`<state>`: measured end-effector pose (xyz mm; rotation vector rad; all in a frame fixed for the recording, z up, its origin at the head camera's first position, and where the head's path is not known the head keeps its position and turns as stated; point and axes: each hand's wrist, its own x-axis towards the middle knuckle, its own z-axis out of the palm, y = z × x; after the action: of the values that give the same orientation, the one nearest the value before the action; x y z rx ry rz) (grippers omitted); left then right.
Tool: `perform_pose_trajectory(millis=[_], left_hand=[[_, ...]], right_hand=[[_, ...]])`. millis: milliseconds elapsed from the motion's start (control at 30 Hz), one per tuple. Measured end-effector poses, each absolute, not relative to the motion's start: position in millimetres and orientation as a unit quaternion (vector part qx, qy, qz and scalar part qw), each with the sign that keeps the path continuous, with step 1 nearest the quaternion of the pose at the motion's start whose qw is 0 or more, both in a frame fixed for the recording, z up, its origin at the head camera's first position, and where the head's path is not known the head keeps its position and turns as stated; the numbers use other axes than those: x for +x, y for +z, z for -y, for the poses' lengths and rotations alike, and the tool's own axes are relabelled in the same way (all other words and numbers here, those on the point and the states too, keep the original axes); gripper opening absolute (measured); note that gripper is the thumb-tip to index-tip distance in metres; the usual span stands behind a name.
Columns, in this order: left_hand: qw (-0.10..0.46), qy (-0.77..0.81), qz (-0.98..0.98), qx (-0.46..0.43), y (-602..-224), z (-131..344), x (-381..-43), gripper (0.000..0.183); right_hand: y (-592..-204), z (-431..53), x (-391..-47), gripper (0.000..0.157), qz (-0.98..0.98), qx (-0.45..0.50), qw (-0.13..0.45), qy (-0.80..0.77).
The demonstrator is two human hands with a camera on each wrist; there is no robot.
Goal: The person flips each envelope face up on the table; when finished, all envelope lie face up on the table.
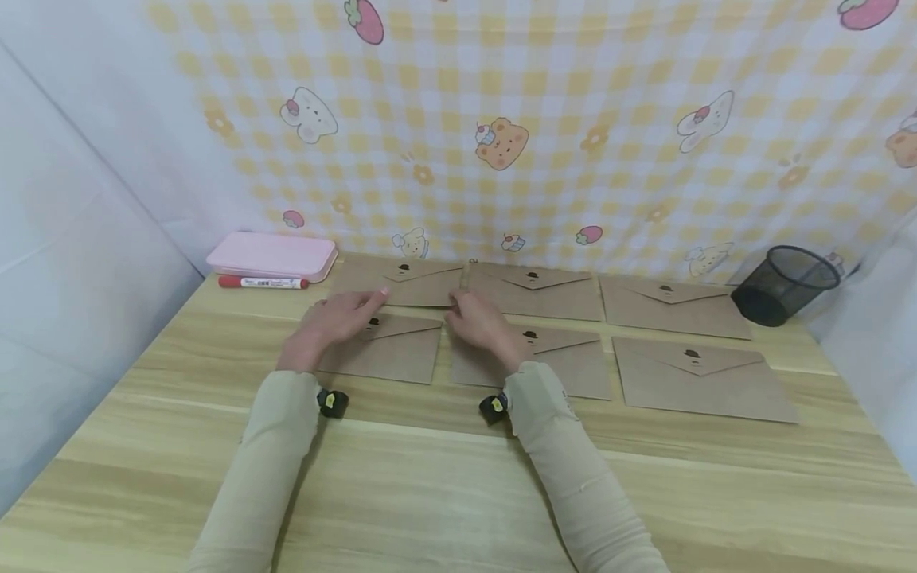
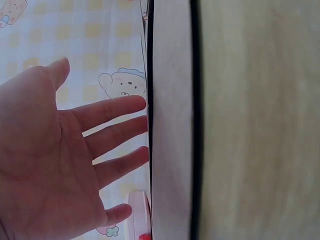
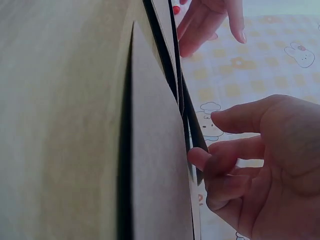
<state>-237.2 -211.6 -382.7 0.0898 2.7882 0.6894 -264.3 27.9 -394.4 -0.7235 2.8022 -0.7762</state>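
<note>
A brown paper envelope (image 1: 430, 290) with a hat-and-moustache print lies at the back left, its front edge slightly raised on the right. My left hand (image 1: 325, 322) reaches over its left part; in the left wrist view the fingers (image 2: 112, 134) are spread and nearly straight, tips at the paper. My right hand (image 1: 480, 318) is at its right edge. There, one fingertip touches the paper, the other fingers curl loosely and the thumb stands apart. Below my forearms lie the front left envelope (image 1: 394, 358) and front middle envelope (image 1: 566, 374), both partly hidden.
Beside the row are a back middle envelope (image 1: 559, 304), back right envelope (image 1: 688, 317) and front right envelope (image 1: 709, 398). A black mesh pen holder (image 1: 788, 282) leans at the right. Back left are a pink pencil case (image 1: 272, 253) and a red-capped marker (image 1: 265, 282).
</note>
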Motion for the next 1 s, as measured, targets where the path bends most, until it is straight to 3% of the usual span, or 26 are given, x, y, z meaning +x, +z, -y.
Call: perform_pose_trajectory(millis=[333,467,1000], left_hand=[[0.138,0.233,-0.962,0.021,-380.9,210.1,-237.4,0.083],[0.134,0.244,-0.96,0.017,-381.8,211.1,-237.7,0.088],[0.103,0.253,-0.962,0.026,-383.9,215.7,-238.4,0.08]], right_hand=[[-390.0,-30.4,-262.7,0.045,-0.932,-0.229,0.083,-0.269],[-385.8,-32.2,-262.1,0.042,-0.929,-0.218,0.102,-0.283],[-387.3,-34.7,-263.2,0.034,-0.927,-0.232,0.101,-0.276]])
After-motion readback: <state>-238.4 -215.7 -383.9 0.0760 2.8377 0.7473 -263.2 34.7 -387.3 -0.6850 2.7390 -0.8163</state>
